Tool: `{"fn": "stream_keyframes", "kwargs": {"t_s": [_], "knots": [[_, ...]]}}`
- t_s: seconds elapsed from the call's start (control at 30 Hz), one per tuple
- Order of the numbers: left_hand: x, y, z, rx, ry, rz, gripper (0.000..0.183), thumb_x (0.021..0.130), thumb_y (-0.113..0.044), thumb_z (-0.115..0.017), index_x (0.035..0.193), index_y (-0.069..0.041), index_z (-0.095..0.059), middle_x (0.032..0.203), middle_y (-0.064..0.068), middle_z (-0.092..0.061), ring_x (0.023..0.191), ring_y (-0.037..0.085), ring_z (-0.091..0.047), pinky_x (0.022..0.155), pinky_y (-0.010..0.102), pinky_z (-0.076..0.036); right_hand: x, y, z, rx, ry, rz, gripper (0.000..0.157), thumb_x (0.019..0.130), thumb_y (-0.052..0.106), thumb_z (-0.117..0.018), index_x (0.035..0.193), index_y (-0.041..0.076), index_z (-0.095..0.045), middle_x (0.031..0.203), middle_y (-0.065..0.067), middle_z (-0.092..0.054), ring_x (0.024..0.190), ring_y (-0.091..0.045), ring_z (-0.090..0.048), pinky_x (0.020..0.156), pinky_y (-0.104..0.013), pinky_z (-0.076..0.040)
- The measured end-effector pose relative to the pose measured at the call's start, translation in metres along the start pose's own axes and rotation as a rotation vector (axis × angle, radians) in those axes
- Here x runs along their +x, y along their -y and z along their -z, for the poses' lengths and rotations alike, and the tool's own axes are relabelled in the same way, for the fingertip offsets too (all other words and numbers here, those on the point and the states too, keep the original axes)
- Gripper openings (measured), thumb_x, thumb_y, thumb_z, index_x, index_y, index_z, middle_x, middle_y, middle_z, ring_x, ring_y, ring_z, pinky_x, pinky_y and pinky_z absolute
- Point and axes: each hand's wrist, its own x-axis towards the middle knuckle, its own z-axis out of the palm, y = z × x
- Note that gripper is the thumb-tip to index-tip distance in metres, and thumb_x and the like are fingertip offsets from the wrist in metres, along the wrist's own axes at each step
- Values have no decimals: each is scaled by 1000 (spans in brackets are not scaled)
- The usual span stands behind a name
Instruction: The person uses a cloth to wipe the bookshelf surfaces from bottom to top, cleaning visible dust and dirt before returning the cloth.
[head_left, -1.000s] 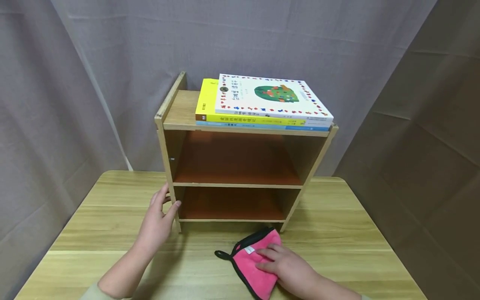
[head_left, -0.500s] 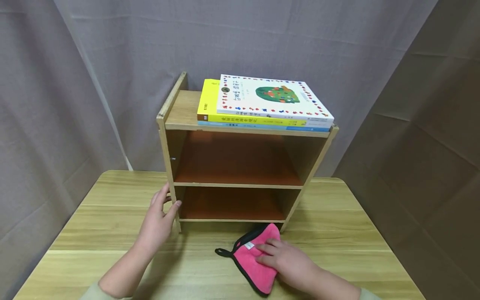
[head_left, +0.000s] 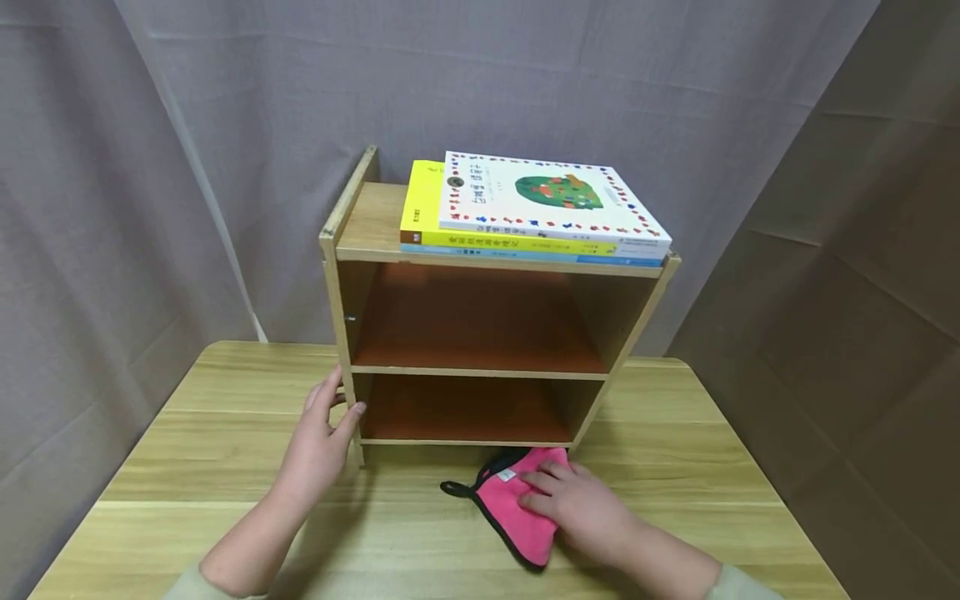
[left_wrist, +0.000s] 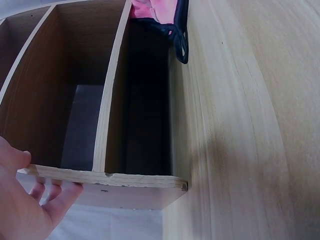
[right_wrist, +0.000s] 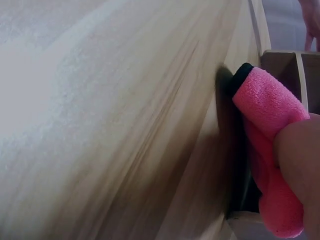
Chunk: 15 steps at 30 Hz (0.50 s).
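Observation:
A small wooden bookshelf [head_left: 480,373] stands on the table. My left hand [head_left: 318,442] grips its left side panel [left_wrist: 125,190] low down, thumb at the front edge and fingers on the outer face. My right hand [head_left: 585,504] holds a pink cloth [head_left: 525,517] with black trim, a white label and a black hanging loop [head_left: 456,489]. The cloth's far edge reaches under the bottom shelf board near the right leg. In the right wrist view the pink cloth [right_wrist: 270,100] bunches around the hand; the thumb is hidden in the head view.
Several books lie stacked on top of the bookshelf: a white picture book [head_left: 555,196] over a yellow book [head_left: 422,200] and a blue one. Grey curtains [head_left: 225,125] hang behind, a brown cloth wall [head_left: 847,317] at the right. The wooden table [head_left: 172,467] extends around the shelf.
My right hand has pushed the cloth forward and slightly right, its far edge now under the bottom board. The left hand keeps its hold on the side panel.

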Motion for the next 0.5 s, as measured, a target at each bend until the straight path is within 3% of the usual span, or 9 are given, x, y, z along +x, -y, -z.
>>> {"fn": "stream_keyframes", "kwargs": {"t_s": [0.5], "knots": [[0,1,0,-10,-5,-15,66,104,-26,-54,160,-22,-20,153,9,-34,134,31,-41,95,48,-49,-1,-2,-1,-50,16,-115,41,80,3,-69,116,23,-70,131,-6,-62,123,-29,-56,87,-53,-52]]}}
